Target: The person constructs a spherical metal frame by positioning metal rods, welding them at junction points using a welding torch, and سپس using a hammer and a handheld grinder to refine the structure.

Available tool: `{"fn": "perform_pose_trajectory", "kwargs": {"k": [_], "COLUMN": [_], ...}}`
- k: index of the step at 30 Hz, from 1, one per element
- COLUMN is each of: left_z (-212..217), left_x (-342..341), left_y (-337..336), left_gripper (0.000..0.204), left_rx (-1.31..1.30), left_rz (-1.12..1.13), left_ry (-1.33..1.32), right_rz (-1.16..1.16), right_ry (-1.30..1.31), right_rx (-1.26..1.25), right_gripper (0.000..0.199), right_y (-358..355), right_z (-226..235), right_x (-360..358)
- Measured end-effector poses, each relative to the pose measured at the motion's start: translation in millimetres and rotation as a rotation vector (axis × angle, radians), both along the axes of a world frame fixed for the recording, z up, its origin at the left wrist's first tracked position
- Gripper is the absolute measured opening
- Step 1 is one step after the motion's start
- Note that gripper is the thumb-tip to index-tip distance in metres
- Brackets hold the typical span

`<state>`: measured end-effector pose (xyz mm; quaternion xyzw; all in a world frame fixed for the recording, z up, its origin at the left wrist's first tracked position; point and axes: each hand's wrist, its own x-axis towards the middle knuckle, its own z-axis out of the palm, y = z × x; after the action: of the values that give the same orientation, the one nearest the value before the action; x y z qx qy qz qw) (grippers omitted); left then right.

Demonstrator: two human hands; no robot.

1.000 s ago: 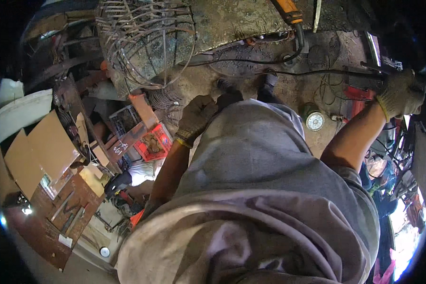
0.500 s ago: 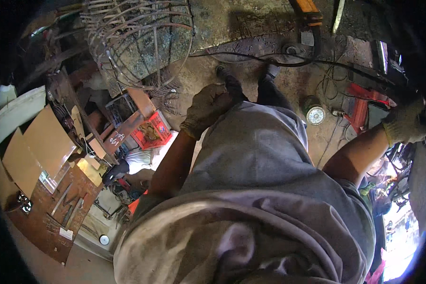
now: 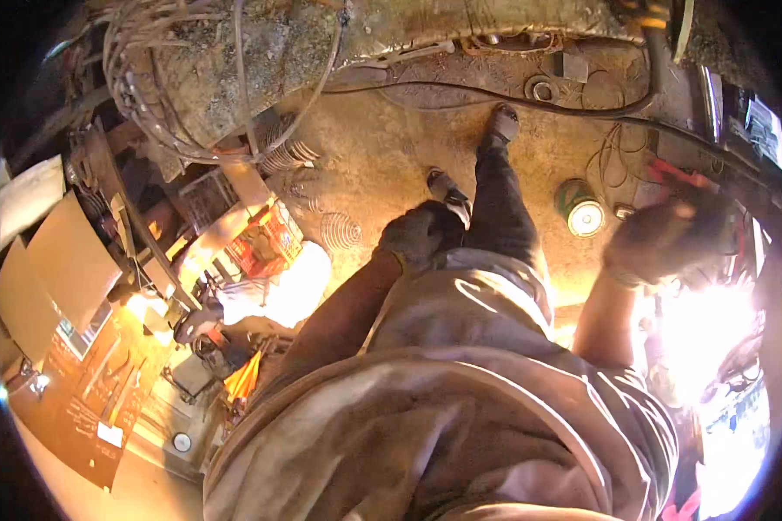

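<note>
Work gloves cover both of my hands. My left hand (image 3: 421, 236) is closed in front of my grey clothing, just above my thigh. Shadow darkens its fingers, and whatever they may hold does not show. My right hand (image 3: 669, 239) reaches out to the right, smeared and dark against a strong white glare (image 3: 708, 330) just below it. Its fingers, and anything in them, cannot be made out. The hand nearly covers a red object (image 3: 673, 174) on the floor. Left of that stands a round green canister (image 3: 575, 208) with a pale top.
A rounded cage of bent metal rods (image 3: 243, 87) rests on the bench (image 3: 391, 39) ahead. Black cable (image 3: 495, 94) crosses the floor there. Spiral wire coils (image 3: 339, 230), a red crate (image 3: 261, 252) and a brown worktable with tools (image 3: 82, 425) are on the left.
My left hand has moved right and slightly down; my right hand has swung inward to the left. The scene has turned much brighter and yellowish, with new glare below the right hand. My legs have shifted.
</note>
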<state>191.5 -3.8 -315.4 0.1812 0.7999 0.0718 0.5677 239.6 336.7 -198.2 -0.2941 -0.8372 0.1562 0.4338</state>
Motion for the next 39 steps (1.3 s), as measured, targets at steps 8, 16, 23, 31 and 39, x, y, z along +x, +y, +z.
{"fn": "perform_pose_trajectory", "kwargs": {"k": [8,16,23,31,39], "left_z": [-55,-76,-87,-113,-73], "left_x": [56,93,114,137,125], "left_y": [-63,-94,-106,-119,-141], "left_gripper": [0.053,0.052,0.053,0.053,0.053], "left_rx": [0.414,0.605,0.586,0.571,0.218], "left_rz": [0.270,0.302,0.403,0.475,0.420], "left_ry": [0.048,0.217,0.225,0.244,0.262], "right_rz": [0.403,0.484,0.440,0.515,0.228], "right_ry": [-1.063,-1.453,-1.509,-0.786,-0.279], "right_rx": [-0.673,-0.741,-0.796,-0.640,0.186], "right_gripper": [0.043,0.059,0.045,0.039,0.048], "right_y": [-164,-214,-203,-160,-57], "right_z": [-147,-238,-226,-138,80], "right_x": [88,192,159,99,-70]}}
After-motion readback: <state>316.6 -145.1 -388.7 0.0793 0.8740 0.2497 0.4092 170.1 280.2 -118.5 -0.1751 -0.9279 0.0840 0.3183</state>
